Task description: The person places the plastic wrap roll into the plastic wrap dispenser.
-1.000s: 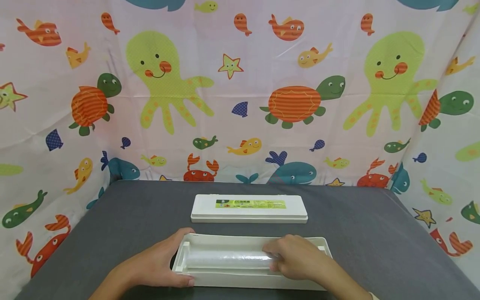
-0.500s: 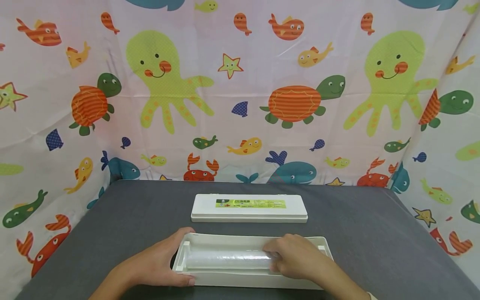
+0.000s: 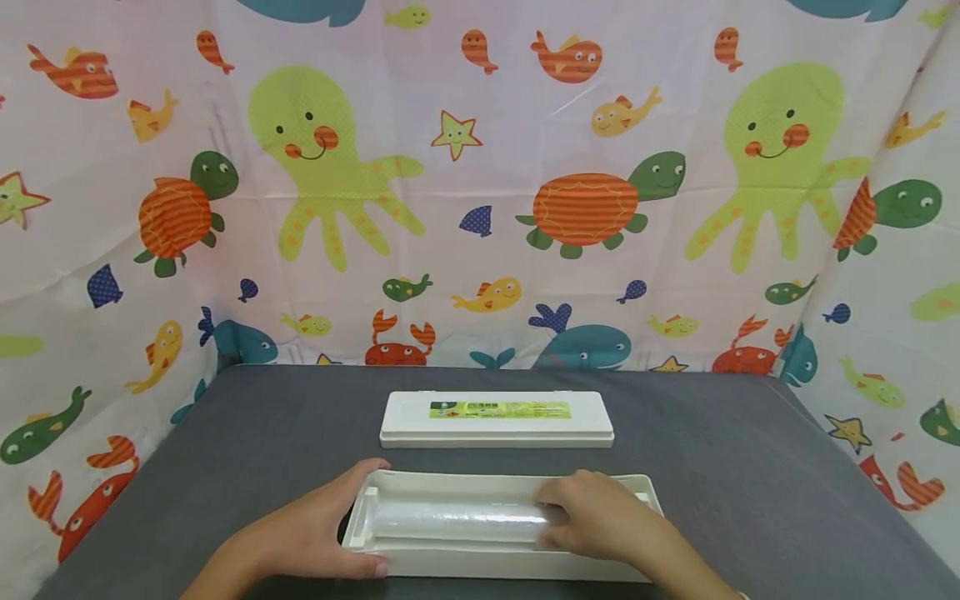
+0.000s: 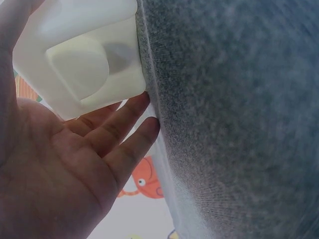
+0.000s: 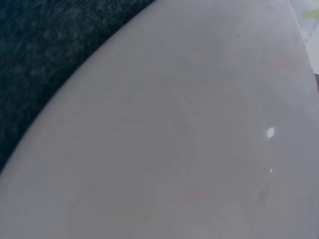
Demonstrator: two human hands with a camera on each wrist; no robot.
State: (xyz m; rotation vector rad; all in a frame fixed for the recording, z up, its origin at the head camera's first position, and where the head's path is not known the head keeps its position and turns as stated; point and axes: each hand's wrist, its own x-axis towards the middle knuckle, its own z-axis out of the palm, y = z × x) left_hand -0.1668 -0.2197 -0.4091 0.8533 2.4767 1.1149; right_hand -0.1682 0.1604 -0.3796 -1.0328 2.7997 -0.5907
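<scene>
A long white plastic-wrap box (image 3: 495, 563) lies open on the grey cloth in front of me, with a roll of clear plastic wrap (image 3: 450, 522) inside. My left hand (image 3: 311, 529) grips its left end, thumb along the front wall and fingers behind. The left wrist view shows the box's end face (image 4: 79, 64) close against that hand. Reaching in over the right part, my right hand (image 3: 603, 517) holds the roll between thumb and fingers; it hides the roll's right end. Only a blurred white box wall (image 5: 159, 119) fills most of the right wrist view.
Behind the open box lies a flat white lid (image 3: 495, 432) with a green-yellow label. Grey cloth (image 3: 750, 467) covers the table. A curtain (image 3: 450, 208) printed with sea animals stands at the back and both sides.
The right hand's thumb and fingertips have shifted slightly to the right along the roll. The left hand keeps its hold, and the box stays in place. The head view has tilted slightly.
</scene>
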